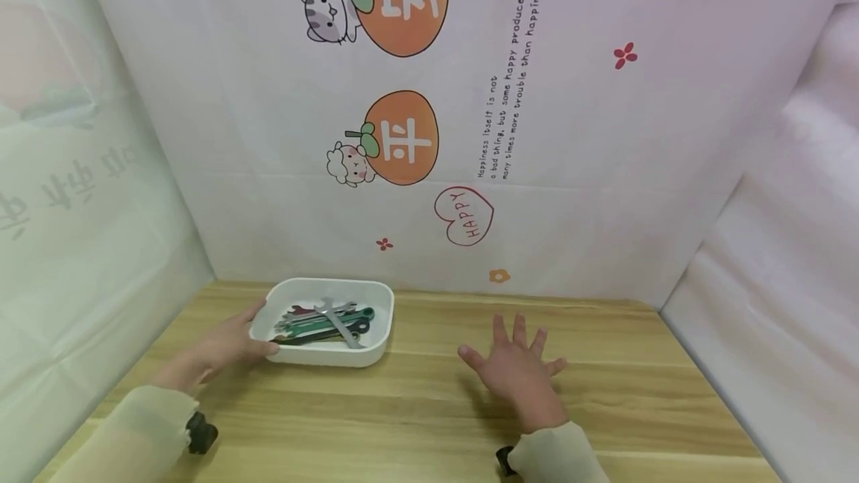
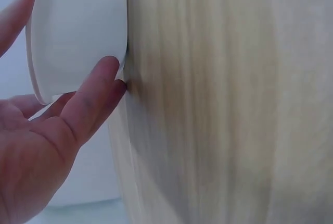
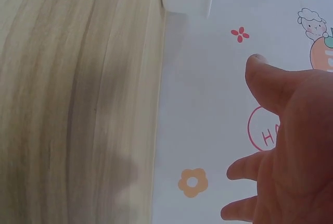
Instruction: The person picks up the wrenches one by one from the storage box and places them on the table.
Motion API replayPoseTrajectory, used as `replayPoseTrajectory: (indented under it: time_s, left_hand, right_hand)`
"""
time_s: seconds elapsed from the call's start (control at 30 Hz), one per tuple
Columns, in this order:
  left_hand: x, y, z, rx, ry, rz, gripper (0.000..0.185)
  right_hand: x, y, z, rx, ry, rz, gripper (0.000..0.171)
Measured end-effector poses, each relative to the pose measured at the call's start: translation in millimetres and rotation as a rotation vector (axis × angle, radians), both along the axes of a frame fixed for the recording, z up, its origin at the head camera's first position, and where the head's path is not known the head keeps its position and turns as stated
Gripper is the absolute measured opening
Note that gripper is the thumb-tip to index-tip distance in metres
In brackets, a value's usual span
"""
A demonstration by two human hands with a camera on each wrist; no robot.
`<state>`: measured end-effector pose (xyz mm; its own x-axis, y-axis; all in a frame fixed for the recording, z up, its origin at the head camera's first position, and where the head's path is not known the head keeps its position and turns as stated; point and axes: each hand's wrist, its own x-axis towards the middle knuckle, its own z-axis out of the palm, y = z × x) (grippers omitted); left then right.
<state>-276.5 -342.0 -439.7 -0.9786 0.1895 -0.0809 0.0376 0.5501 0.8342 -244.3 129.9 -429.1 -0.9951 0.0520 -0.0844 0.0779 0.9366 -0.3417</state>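
A white plastic box stands at the back left of the wooden table, holding several wrenches in a loose pile. Silver, green, black and reddish ones show, with a silver one lying across the top. My left hand grips the box's left end, thumb at the front rim and fingers round the far side. In the left wrist view, fingertips touch the outer wall low down, near the tabletop. My right hand hovers over the table to the right of the box, fingers spread, touching nothing.
A white printed cloth rises behind the table's back edge. Further pale cloths hang at the left and right. The wooden tabletop stretches in front of both hands.
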Motion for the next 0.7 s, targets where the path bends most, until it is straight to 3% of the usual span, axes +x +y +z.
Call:
replayPoseTrajectory:
  time_s: [0.2,0.33,0.47,0.7]
  left_hand:
    - [5.8,10.4,5.2,0.028,-0.035,-0.008,0.106]
    - [-0.4,11.9,9.4,0.088,-0.039,-0.047,0.098]
    - [-7.5,11.9,10.5,0.073,-0.040,-0.090,0.105]
    - [-5.5,16.2,8.5,0.052,-0.069,-0.069,0.111]
  right_hand:
    - [0.9,1.7,-0.5,0.008,-0.004,0.003,0.118]
    - [2.3,1.4,-0.7,0.022,-0.003,0.011,0.115]
    - [4.3,0.7,0.0,0.022,-0.009,0.020,0.114]
    - [4.8,4.9,2.0,0.020,-0.013,0.019,0.112]
